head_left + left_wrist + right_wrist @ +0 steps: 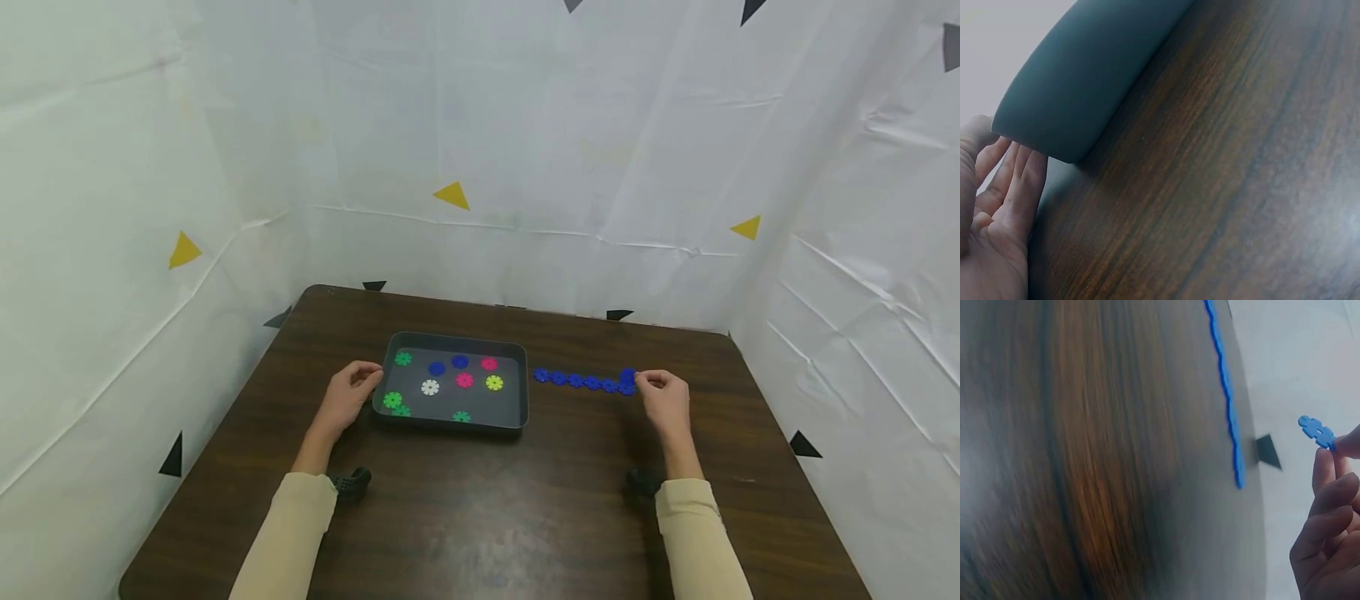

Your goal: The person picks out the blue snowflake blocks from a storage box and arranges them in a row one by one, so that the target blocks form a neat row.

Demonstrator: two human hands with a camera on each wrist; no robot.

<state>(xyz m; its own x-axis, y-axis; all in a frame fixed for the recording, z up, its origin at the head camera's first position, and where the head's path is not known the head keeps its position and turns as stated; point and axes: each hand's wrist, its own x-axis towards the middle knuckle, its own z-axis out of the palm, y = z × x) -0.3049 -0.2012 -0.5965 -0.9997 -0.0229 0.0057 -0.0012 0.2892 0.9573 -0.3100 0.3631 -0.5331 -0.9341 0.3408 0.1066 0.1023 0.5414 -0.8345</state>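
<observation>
My right hand (666,400) pinches a blue notched disc (1317,431) between thumb and fingertips, up off the table. Beneath and to the left of it runs a row of several blue notched discs (576,380), linked end to end on the tabletop. At the left, my left hand (347,400) grips the near-left side of a dark grey tray (480,404), thumb at the rim and fingers against the outer wall (1079,81). Loose notched discs lie in the tray: green, blue, a white one (430,387), pink ones (465,380) and a yellow one (494,382).
The brown wooden table (465,500) carries the tray and the row. White sheeting (525,125) with yellow and black triangles closes off the back and both sides. Dark wrist devices (351,483) sit by both cuffs.
</observation>
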